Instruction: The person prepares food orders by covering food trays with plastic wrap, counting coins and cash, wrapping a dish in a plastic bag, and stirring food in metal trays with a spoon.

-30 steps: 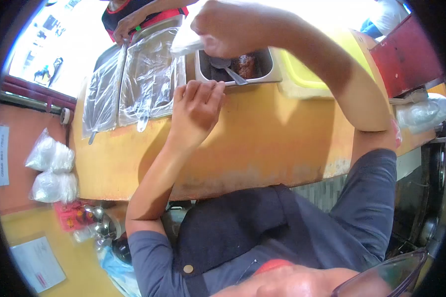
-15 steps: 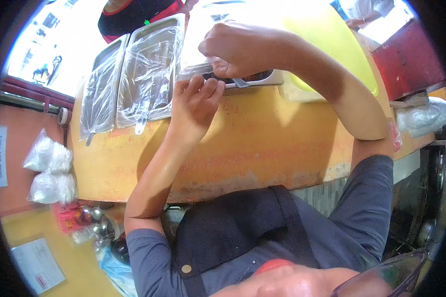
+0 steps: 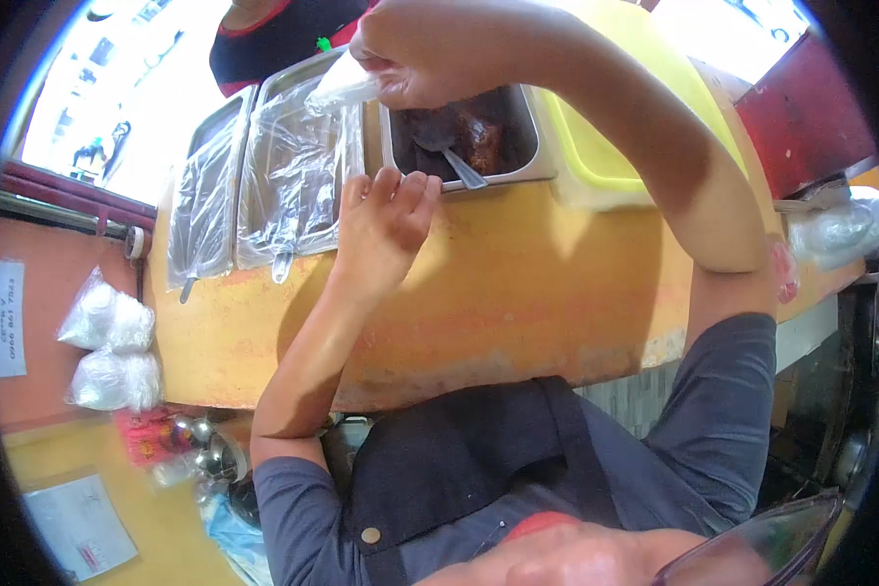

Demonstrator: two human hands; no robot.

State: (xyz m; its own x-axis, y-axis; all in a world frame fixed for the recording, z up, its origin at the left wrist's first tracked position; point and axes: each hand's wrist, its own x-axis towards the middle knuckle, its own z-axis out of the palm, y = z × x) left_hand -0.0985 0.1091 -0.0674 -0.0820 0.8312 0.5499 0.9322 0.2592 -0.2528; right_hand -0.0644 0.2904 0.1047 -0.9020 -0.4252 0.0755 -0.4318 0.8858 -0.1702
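Note:
My right hand (image 3: 410,59) is closed on a clear plastic bag (image 3: 340,86), raised over the left part of a metal tray (image 3: 542,161). Dark food (image 3: 481,142) lies in that tray, and a spoon (image 3: 464,169) rests there with its handle over the near rim. My left hand (image 3: 389,220) is beside the tray's near left corner, fingers curled; what they hold, if anything, is too small to make out. Left of it stand two metal trays under clear plastic film (image 3: 298,171), with handles sticking out at the near edge.
The yellow counter (image 3: 498,293) stretches before me. A yellow-green lid (image 3: 596,161) lies right of the food tray, with a red box (image 3: 801,117) beyond. Bagged white items (image 3: 117,322) hang at the left. Across the counter stands a person in a dark top (image 3: 273,44).
My right hand has lifted up and left with the bag, uncovering the food and spoon. It had come down over the tray half a second ago. My left hand has barely moved.

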